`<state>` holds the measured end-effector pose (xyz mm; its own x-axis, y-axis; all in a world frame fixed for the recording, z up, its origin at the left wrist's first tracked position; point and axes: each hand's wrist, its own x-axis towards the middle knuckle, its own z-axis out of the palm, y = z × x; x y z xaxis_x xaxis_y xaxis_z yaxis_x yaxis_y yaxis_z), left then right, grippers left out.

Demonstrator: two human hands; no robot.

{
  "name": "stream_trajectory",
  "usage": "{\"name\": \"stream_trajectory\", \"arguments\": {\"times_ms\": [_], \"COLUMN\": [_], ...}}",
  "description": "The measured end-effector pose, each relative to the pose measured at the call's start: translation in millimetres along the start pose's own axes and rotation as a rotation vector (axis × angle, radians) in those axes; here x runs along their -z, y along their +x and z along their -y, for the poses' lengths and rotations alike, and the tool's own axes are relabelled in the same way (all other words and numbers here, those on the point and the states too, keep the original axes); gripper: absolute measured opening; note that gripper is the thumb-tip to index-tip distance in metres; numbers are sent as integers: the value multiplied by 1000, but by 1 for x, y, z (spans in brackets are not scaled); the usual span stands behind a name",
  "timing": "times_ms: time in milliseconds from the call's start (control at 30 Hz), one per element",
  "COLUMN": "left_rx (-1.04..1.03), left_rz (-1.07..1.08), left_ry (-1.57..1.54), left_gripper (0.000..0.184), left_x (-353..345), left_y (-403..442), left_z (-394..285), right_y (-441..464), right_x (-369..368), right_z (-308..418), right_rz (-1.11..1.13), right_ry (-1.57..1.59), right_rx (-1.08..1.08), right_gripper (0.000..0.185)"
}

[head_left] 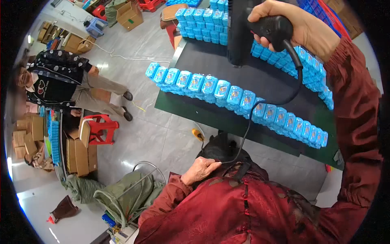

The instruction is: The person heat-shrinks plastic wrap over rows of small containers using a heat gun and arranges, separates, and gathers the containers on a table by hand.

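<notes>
Wrapped around the handle of a black corded tool [239, 36], my right hand [280, 22] is raised over the table. The tool has a long dark barrel pointing down, shaped somewhat like a hair dryer; its top runs out of view. From the handle's end a black cord [280, 103] loops down to my lap. My left hand [200, 171] is closed near my waist, pinching that cord between thumb and fingers. Below the tool, a long row of stacked blue plastic packs [209, 85] with printed labels crosses the dark table [203, 57].
More blue packs [203, 24] stand stacked at the back, and others [310, 67] line the right side. At left, a person [57, 81] stands near a red stool [101, 129] and cardboard boxes [83, 156]. A green sack [130, 195] lies at lower left.
</notes>
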<state>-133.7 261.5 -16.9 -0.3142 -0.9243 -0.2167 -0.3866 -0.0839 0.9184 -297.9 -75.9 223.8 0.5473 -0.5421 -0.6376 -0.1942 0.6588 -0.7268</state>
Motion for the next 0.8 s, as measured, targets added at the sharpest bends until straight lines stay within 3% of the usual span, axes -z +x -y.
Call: {"name": "stream_trajectory", "arguments": {"times_ms": [67, 200, 400, 533, 600, 633, 700, 767, 800], "left_rx": [0, 13, 94, 294, 243, 221, 80, 90, 162], "left_rz": [-25, 45, 131, 103, 82, 118, 13, 199, 417], "left_ry": [4, -43, 4, -75, -44, -50, 21, 408, 540], "left_gripper": [36, 37, 36, 34, 30, 30, 25, 23, 20], "left_x": [-7, -20, -13, -6, -9, -14, -20, -16, -2], "left_y": [13, 44, 70, 77, 74, 75, 77, 73, 85], "left_z": [1, 9, 16, 17, 26, 25, 24, 28, -7], "right_y": [8, 17, 14, -15, -51, -69, -101, -131, -146], "right_x": [8, -6, 30, 72, 105, 122, 158, 187, 205], "right_z": [-2, -10, 1, 3, -17, -29, -56, -86, -107], "right_rz": [-19, -41, -180, -245, -175, -217, -308, -399, -419], "right_ry": [-30, 34, -132, -73, -101, -96, 205, 346, 361], "right_rx": [4, 266, 150, 47, 248, 245, 253, 236, 247], "right_gripper": [25, 33, 31, 30, 29, 29, 26, 25, 25]}}
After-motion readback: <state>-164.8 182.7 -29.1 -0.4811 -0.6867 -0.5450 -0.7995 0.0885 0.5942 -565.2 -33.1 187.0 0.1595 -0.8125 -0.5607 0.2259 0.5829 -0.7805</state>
